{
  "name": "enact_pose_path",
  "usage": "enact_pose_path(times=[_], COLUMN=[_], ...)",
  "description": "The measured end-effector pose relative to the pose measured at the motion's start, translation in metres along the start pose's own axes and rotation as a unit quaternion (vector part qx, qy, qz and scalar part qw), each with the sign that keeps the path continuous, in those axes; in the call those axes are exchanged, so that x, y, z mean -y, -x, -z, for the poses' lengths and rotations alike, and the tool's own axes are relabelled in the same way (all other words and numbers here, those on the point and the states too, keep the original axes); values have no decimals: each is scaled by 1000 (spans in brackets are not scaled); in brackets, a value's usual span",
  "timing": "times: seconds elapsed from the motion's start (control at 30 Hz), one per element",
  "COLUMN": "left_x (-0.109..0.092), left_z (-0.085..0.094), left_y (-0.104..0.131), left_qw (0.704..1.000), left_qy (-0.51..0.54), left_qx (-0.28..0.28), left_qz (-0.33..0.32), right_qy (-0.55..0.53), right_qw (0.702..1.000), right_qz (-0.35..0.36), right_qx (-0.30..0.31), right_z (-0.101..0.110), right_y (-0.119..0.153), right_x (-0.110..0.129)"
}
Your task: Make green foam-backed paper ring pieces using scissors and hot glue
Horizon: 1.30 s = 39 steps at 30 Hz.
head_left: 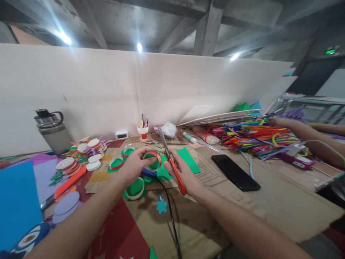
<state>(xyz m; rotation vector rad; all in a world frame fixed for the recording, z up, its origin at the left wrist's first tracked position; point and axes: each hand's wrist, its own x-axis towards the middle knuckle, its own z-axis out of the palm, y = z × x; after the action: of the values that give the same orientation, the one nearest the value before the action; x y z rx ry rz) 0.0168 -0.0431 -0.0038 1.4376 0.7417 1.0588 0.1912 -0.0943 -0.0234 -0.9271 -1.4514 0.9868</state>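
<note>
My left hand (134,165) pinches a short red-and-white ring with green inside (160,160), perhaps a slice of paper cup. In my right hand (188,176) are scissors with red-orange handles (176,173), their blades pointing up and away beside the ring. Whether the blades touch it I cannot tell. Similar rings lie around my left hand: a white-rimmed one (142,190) nearer me and a red-and-white one (116,167) to the left. Below the held ring lies a blue tool (148,173) with a black cord (170,212). Green sheet (189,160) lies behind my right hand.
A black phone (235,172) lies to the right on cardboard. Colourful pipe cleaners (258,136) are heaped farther right, near another person's arm (309,138). At left are a bottle (52,133), an orange-handled cutter (70,182) and blue sheet (18,201). A white panel (107,86) stands behind.
</note>
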Motion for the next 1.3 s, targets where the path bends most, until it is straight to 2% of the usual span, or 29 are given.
enact_pose_path(times=[0.1, 0.2, 0.33, 0.5, 0.6, 0.7, 0.93, 1.3], left_x=[-1, -1, 3, 8, 0, -11, -18, -16], left_z=[-2, -5, -15, -28, -25, -16, -7, -13], left_y=[0, 0, 2, 4, 2, 1, -2, -2], left_qw=[995, 991, 995, 993, 982, 972, 970, 975], left_qy=[-94, -125, -61, 78, 151, 201, 208, 163], left_qx=[7, -7, -65, -83, -113, -121, -121, -138], left_qz=[-25, -38, -42, -13, -7, -15, -38, -56], right_qy=[-11, -15, -17, -31, -3, 50, 146, 139], right_qw=[1000, 1000, 999, 997, 998, 998, 986, 984], right_qz=[-2, 13, 37, 69, 60, 44, 29, 49], right_qx=[9, 19, -8, -12, 0, 20, 76, 96], right_z=[0, 1, 1, 0, 1, 4, 7, 7], right_y=[-2, -4, -6, -6, -3, 1, 0, 0], right_x=[-4, -11, -17, -15, -10, -5, 0, -2])
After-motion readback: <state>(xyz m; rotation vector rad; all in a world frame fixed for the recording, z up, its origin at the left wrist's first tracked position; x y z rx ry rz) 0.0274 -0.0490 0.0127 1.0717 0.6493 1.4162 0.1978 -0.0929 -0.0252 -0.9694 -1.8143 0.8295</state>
